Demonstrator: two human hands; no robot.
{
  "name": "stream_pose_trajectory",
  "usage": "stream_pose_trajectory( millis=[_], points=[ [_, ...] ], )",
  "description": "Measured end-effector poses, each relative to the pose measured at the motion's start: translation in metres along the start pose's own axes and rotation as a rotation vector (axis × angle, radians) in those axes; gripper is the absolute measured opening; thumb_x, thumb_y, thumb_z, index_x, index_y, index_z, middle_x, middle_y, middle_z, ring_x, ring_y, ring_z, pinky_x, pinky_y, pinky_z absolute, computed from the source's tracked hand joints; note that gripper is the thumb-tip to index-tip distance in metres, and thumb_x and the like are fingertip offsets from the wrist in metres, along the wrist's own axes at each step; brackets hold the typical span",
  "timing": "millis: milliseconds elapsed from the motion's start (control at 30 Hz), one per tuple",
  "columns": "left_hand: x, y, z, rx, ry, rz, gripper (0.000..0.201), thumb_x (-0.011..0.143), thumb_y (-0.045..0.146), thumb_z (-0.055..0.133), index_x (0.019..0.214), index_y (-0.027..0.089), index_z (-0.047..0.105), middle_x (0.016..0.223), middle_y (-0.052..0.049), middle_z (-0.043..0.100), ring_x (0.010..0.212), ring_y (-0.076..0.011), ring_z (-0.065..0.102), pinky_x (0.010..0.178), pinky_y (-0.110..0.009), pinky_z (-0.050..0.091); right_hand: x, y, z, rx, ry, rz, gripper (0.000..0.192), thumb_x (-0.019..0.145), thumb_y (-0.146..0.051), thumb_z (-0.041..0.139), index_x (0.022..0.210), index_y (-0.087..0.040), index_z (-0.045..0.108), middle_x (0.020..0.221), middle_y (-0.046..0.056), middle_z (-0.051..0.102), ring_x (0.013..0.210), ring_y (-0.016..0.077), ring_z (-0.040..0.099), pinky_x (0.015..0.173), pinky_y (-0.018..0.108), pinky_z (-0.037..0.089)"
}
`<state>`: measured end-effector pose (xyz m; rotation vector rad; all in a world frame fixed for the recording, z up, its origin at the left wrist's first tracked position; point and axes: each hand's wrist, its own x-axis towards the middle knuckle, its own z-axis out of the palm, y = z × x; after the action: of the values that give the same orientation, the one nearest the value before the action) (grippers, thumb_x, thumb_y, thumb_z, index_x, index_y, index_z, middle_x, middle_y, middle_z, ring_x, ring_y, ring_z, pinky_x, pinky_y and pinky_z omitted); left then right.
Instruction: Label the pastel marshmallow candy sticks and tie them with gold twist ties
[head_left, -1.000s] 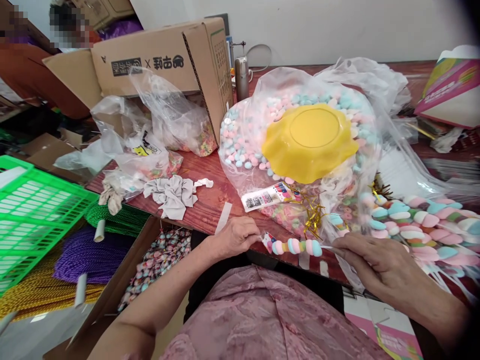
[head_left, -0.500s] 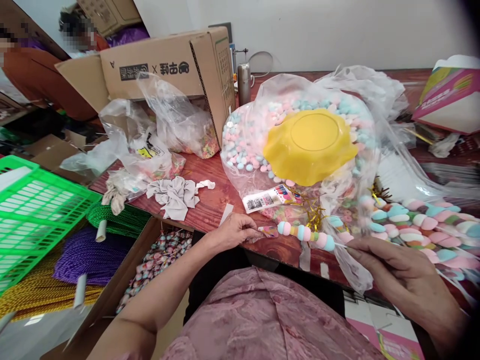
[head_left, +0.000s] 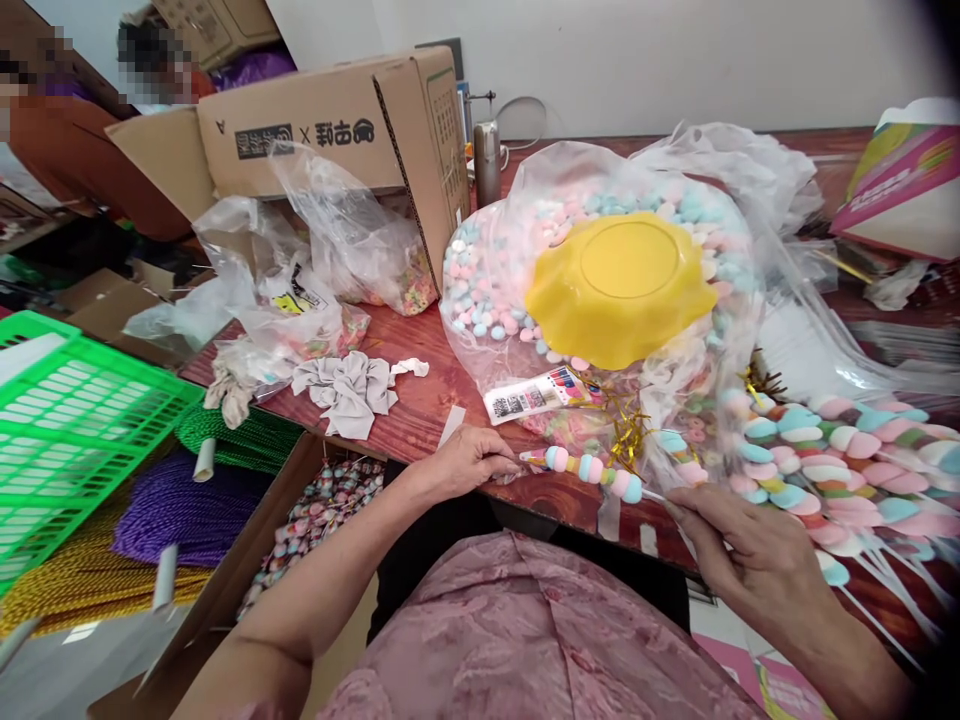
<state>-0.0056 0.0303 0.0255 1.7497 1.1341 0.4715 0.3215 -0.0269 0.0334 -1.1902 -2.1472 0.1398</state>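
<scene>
My right hand [head_left: 757, 560] pinches the white stick of a marshmallow skewer [head_left: 592, 470], threaded with pink, blue and yellowish sweets. The skewer points left, nearly level, over the table's front edge. My left hand [head_left: 474, 462] is closed on a small clear plastic bag with a pink print [head_left: 531, 457]. The tip of the skewer meets this bag; how far it reaches inside I cannot tell. A heap of similar marshmallow skewers [head_left: 840, 470] lies by my right hand, sticks towards me.
Behind my hands, a yellow scalloped bowl [head_left: 630, 270] lies upside down on a large clear bag of marshmallows [head_left: 480, 290]. A cardboard box [head_left: 315, 130], a crumpled grey cloth [head_left: 349, 395] and a metal flask [head_left: 487, 165] stand around. A green basket [head_left: 82, 410] is at left; a person sits beyond.
My right hand has moved left with the skewer, bringing its tip closer to my left hand and over the printed bag. The left hand has stayed almost still.
</scene>
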Motion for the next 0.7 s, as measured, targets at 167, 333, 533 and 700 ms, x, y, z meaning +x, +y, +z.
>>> stream_pose_trajectory(
  millis=[167,333,533,700],
  points=[
    [-0.005,0.001,-0.001,0.198,-0.047,0.207,0.022,0.092,0.020,0.054,0.087,0.014,0.075,0.076,-0.005,0.065,0.071,-0.0116,0.058,0.069,-0.021,0.043,0.009,-0.001,-0.010,0.103,-0.292,0.188,0.022,0.094,-0.029,0.050,0.083,-0.023,0.068,0.068,-0.002,0.069,0.055,0.0135,0.063,0.050,0.025,0.048],
    [-0.009,0.003,0.007,0.306,-0.015,0.271,0.021,0.092,0.012,0.053,0.083,0.014,0.072,0.076,-0.003,0.061,0.070,-0.0108,0.055,0.065,-0.021,0.040,0.023,-0.009,-0.020,0.073,-0.299,0.000,0.021,0.096,-0.023,0.047,0.088,-0.022,0.066,0.072,0.000,0.069,0.057,0.0126,0.063,0.051,0.024,0.046],
    [-0.011,-0.001,0.016,0.288,0.017,0.295,0.017,0.088,0.011,0.058,0.076,0.013,0.068,0.072,-0.002,0.061,0.070,-0.0112,0.055,0.065,-0.022,0.040,0.028,-0.018,-0.016,-0.148,-0.188,-0.307,0.023,0.090,-0.006,0.044,0.096,-0.019,0.063,0.073,0.002,0.065,0.059,0.0146,0.058,0.051,0.026,0.041],
    [-0.011,-0.004,0.014,0.241,0.010,0.269,0.017,0.087,0.014,0.058,0.072,0.015,0.066,0.070,-0.002,0.060,0.069,-0.0115,0.054,0.066,-0.022,0.040,0.026,-0.016,-0.007,-0.040,-0.130,-0.272,0.023,0.091,-0.006,0.047,0.105,-0.019,0.059,0.079,0.002,0.067,0.063,0.0125,0.062,0.053,0.023,0.044]
  ],
)
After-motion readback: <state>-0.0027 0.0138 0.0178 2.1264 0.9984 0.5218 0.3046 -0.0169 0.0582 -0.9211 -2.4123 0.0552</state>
